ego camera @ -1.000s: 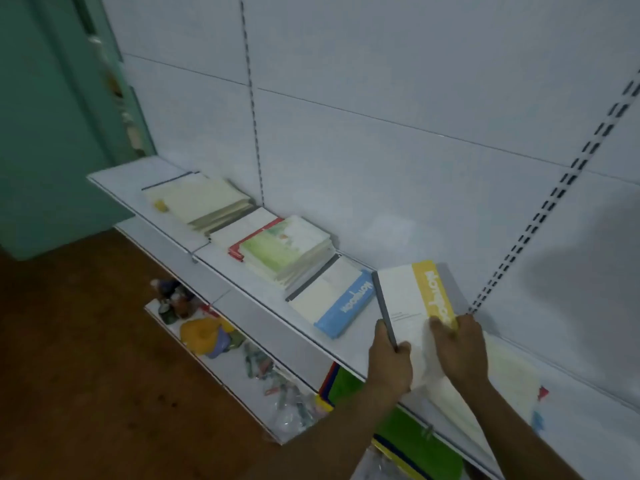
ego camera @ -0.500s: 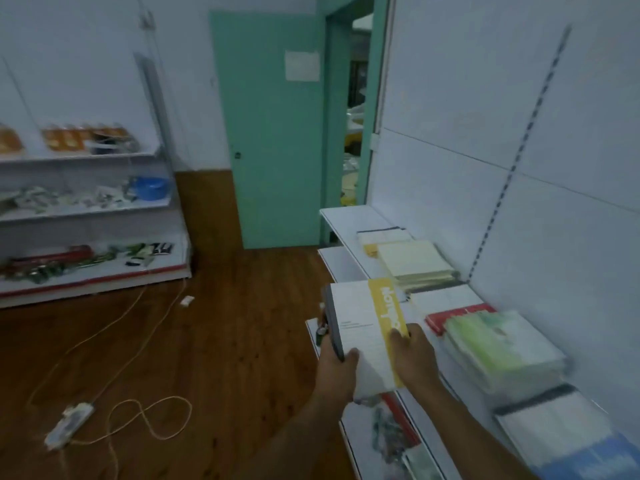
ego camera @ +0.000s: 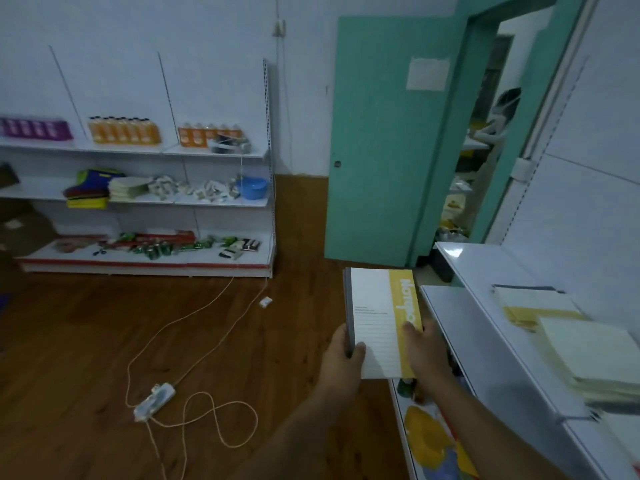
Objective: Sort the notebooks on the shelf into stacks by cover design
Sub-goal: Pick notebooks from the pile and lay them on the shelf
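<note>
Both my hands hold a small stack of white notebooks with a yellow band (ego camera: 379, 313) upright in front of me, over the wooden floor just left of the shelf. My left hand (ego camera: 341, 362) grips the grey spine side and my right hand (ego camera: 424, 348) grips the yellow edge. On the white shelf (ego camera: 485, 271) to the right lies a pale notebook with a yellow strip (ego camera: 530, 303), and nearer me a thick stack of cream-covered notebooks (ego camera: 595, 355).
A lower shelf (ego camera: 433, 441) below my arms carries yellow and blue items. A power strip with a looping cord (ego camera: 154, 401) lies on the floor. A green door (ego camera: 391, 140) stands open ahead. Stocked white shelves (ego camera: 145, 202) line the far left wall.
The view has swung left from the shelf wall toward the room. The yellow-banded notebooks came up off the shelf and moved left along it, still in both hands.
</note>
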Demonstrator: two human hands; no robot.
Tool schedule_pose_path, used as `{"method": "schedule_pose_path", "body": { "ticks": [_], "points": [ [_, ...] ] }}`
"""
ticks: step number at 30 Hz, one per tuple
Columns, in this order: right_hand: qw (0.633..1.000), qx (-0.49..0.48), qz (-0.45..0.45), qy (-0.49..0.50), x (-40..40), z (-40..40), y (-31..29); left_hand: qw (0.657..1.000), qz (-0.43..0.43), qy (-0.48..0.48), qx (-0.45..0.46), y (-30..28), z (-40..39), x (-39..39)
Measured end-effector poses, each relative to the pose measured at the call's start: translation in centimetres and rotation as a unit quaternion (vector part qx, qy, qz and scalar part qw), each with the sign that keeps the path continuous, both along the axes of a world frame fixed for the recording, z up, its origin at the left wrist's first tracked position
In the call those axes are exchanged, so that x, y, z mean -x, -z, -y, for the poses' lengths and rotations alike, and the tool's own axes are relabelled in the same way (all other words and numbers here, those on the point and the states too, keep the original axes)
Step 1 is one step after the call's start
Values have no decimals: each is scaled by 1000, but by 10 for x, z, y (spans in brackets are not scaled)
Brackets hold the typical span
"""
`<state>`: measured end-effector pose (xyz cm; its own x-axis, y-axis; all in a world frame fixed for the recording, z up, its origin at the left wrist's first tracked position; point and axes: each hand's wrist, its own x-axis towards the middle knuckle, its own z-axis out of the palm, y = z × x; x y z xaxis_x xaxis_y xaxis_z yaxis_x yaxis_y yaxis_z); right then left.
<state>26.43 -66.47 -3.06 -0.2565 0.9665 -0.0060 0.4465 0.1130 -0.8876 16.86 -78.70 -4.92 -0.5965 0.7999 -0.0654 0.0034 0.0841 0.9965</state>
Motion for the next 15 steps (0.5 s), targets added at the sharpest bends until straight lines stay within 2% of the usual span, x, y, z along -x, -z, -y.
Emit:
{"method": "schedule_pose_path", "body": {
  "ticks": [7, 15],
  "points": [
    [999, 36, 11, -18, 63, -73, 16, 1000, -8, -6, 27, 12, -74, 60],
    [1000, 21, 10, -8, 104, -234, 1, 998, -21, 52, 27, -15, -231, 112]
  ]
}}
